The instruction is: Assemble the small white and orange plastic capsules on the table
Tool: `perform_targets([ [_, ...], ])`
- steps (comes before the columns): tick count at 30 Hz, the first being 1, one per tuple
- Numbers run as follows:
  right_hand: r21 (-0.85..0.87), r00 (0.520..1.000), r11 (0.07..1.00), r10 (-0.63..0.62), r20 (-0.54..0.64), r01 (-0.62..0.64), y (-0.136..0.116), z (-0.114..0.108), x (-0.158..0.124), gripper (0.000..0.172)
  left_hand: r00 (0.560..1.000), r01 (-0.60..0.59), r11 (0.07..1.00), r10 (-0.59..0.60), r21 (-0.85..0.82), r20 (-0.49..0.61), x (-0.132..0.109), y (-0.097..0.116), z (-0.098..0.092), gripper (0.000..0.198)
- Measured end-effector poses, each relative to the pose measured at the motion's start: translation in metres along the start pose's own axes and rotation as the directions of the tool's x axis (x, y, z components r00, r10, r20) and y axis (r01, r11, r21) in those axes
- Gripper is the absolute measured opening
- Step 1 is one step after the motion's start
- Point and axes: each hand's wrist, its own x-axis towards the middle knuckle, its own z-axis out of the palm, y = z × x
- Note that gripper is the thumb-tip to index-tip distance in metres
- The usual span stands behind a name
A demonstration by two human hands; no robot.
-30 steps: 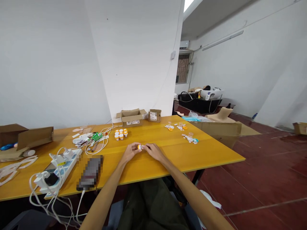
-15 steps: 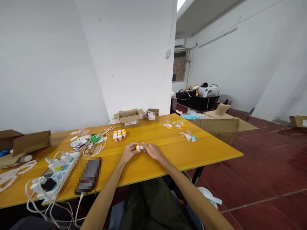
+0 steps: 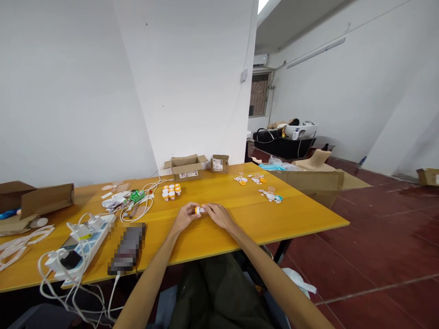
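Over the middle of the table (image 3: 212,233), a small plastic piece (image 3: 200,210) lies sideways between my hands, with an orange band on its left part and white to the right. My left hand (image 3: 187,216) is closed around the orange end. The fingertips of my right hand (image 3: 217,215) pinch its white end. Beyond my left hand stands a tight cluster of similar orange-and-white pieces (image 3: 171,192). Loose small parts (image 3: 270,196) in white, clear and teal are spread to the right, with white and orange parts (image 3: 243,180) behind them.
An open cardboard box (image 3: 185,169) and a smaller carton (image 3: 219,164) stand against the wall. At left are a power strip (image 3: 89,249) with tangled white cables, a pixelated phone (image 3: 127,249), a green packet (image 3: 137,195) and another open box (image 3: 48,201).
My right fingers have shifted slightly on the white end of the piece. The whole view has moved a little; the things on the table stay where they were.
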Motion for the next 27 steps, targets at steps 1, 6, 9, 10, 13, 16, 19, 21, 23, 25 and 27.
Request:
perform_targets([
  [1, 0.007, 1.0, 1.0, -0.002, -0.007, 0.002, -0.0002, -0.0001, -0.0001, 0.03, 1.0, -0.001, 1.0, 0.001, -0.003, -0.002, 0.0001, -0.0001, 0.0002, 0.038],
  [6, 0.043, 0.997, 0.996, -0.075, -0.017, 0.075, 0.0015, 0.0009, -0.0005, 0.023, 1.0, -0.016, 1.0, 0.016, -0.009, -0.009, 0.0009, -0.0027, 0.0008, 0.038],
  [9, -0.002, 0.998, 0.998, -0.068, -0.005, 0.068, 0.0045, 0.002, 0.0014, 0.033, 1.0, -0.023, 1.0, 0.023, 0.008, -0.002, 0.0014, -0.0042, 0.0005, 0.038],
  [10, -0.011, 0.998, 0.998, -0.065, 0.0, 0.065, 0.0054, 0.0024, 0.0021, 0.037, 1.0, -0.025, 1.0, 0.025, 0.013, 0.001, 0.0016, -0.0042, 0.0003, 0.039],
  [13, -0.008, 0.998, 0.998, -0.064, 0.009, 0.064, 0.0069, 0.0035, 0.0028, 0.04, 0.999, -0.031, 0.999, 0.031, 0.019, 0.007, 0.0014, -0.0035, -0.0003, 0.04],
  [16, 0.028, 0.999, 0.998, -0.052, -0.011, 0.052, 0.0071, 0.0049, 0.0016, 0.029, 0.999, -0.032, 0.999, 0.032, 0.007, 0.002, 0.0005, -0.0027, -0.0004, 0.041],
  [19, 0.072, 0.997, 0.995, -0.068, -0.022, 0.07, 0.0067, 0.0054, 0.0006, 0.027, 0.999, -0.032, 0.999, 0.032, -0.009, -0.004, -0.0006, -0.0023, 0.0001, 0.041],
  [21, 0.07, 0.996, 0.993, -0.094, -0.001, 0.094, 0.0062, 0.0046, 0.0009, 0.021, 1.0, -0.029, 1.0, 0.029, -0.006, -0.005, -0.0008, -0.0018, 0.0003, 0.041],
  [23, 0.047, 0.995, 0.994, -0.1, 0.03, 0.098, 0.0054, 0.0034, 0.0018, 0.022, 1.0, -0.027, 1.0, 0.027, 0.002, -0.005, -0.0005, -0.0011, 0.0004, 0.041],
  [25, 0.029, 0.995, 0.996, -0.09, 0.043, 0.089, 0.0046, 0.0027, 0.0025, 0.028, 1.0, -0.028, 1.0, 0.028, 0.003, -0.002, 0.0001, -0.0004, 0.0004, 0.041],
  [27, 0.036, 0.996, 0.996, -0.086, 0.02, 0.085, 0.0042, 0.0027, 0.0025, 0.025, 1.0, -0.029, 1.0, 0.029, -0.006, 0.001, 0.0005, -0.0001, 0.0004, 0.041],
])
